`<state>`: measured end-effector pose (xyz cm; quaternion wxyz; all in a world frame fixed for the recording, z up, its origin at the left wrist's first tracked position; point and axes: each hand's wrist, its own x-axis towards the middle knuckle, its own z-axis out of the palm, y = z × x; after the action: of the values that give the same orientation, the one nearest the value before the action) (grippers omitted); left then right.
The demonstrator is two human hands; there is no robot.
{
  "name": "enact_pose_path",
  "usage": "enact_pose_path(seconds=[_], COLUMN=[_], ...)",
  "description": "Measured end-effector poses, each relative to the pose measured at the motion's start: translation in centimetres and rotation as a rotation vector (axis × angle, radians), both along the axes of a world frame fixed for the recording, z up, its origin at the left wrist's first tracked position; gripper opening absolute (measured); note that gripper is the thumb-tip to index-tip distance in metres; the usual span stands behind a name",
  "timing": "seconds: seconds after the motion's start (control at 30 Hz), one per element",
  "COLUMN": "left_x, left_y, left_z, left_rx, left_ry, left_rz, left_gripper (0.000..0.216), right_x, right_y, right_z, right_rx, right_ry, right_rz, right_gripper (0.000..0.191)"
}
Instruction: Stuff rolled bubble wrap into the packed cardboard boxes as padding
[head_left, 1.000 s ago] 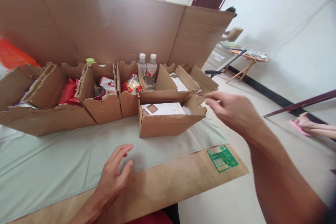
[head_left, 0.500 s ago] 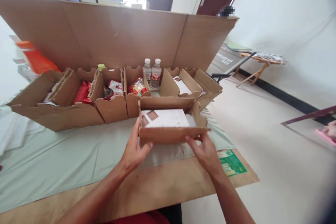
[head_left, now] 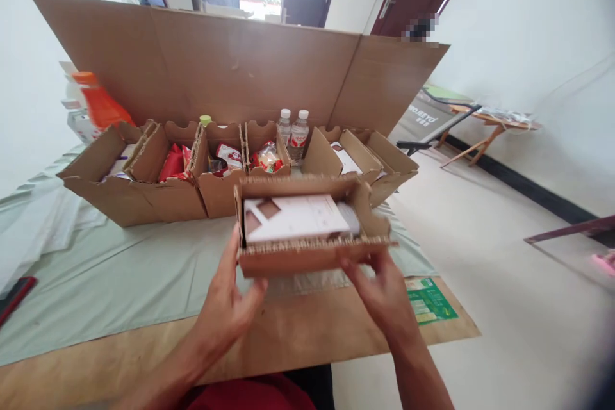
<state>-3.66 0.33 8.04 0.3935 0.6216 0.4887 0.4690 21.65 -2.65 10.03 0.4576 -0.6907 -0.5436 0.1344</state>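
I hold a small open cardboard box (head_left: 307, 256) lifted off the table and tilted toward me. My left hand (head_left: 228, 307) grips its left end and my right hand (head_left: 384, 298) grips its lower right front edge. Inside the box lies a flat white packet with a brown square (head_left: 293, 218). Behind it stands a row of similar cardboard boxes (head_left: 163, 195) holding red snack packets (head_left: 173, 162) and two water bottles (head_left: 293, 131).
A tall folded cardboard sheet (head_left: 230, 70) stands behind the boxes. An orange bottle (head_left: 98, 106) is at the far left. A pale green cloth (head_left: 120, 275) covers the table, with a green card (head_left: 430, 301) near its right edge. A small wooden table (head_left: 485, 125) stands on the floor at right.
Both hands closed on the front box and raised it off the table toward me. My view has also shifted left and up.
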Motion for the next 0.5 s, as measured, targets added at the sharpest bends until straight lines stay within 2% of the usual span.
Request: enact_pose_path(seconds=[0.07, 0.13, 0.2, 0.27, 0.37, 0.43, 0.5], left_x=[-0.8, -2.6, -4.1, -4.2, -1.2, 1.8, 4.6], left_y=[-2.4, -3.7, -3.4, -1.6, 2.0, 4.4, 6.3], left_z=[-1.3, -2.3, -2.7, -2.8, -2.8, -3.1, -3.6], left_rx=[-0.046, -0.081, -0.1, -0.104, -0.08, -0.031, 0.016], left_ry=[0.008, 0.005, 0.021, 0.035, 0.003, -0.025, -0.043], left_rz=[0.02, 0.088, 0.139, 0.128, -0.006, -0.091, -0.12], left_gripper=[0.066, 0.061, 0.057, 0.055, 0.053, 0.058, 0.066], right_x=[-0.6, -2.5, -4.0, -4.1, -1.9, -0.2, 0.6], right_y=[-3.0, -4.4, -4.1, -2.9, -2.0, -2.6, -4.1], right_z=[-1.5, -2.6, -2.7, -2.4, -2.4, -3.2, -4.7], right_rx=[-0.003, 0.008, 0.03, 0.05, 0.056, 0.045, 0.019], right_ry=[-0.044, -0.039, -0.015, -0.003, -0.03, -0.037, -0.024], right_rz=[-0.046, 0.004, 0.061, 0.059, -0.091, -0.202, -0.249], right_gripper=[0.036, 0.033, 0.03, 0.029, 0.035, 0.039, 0.043])
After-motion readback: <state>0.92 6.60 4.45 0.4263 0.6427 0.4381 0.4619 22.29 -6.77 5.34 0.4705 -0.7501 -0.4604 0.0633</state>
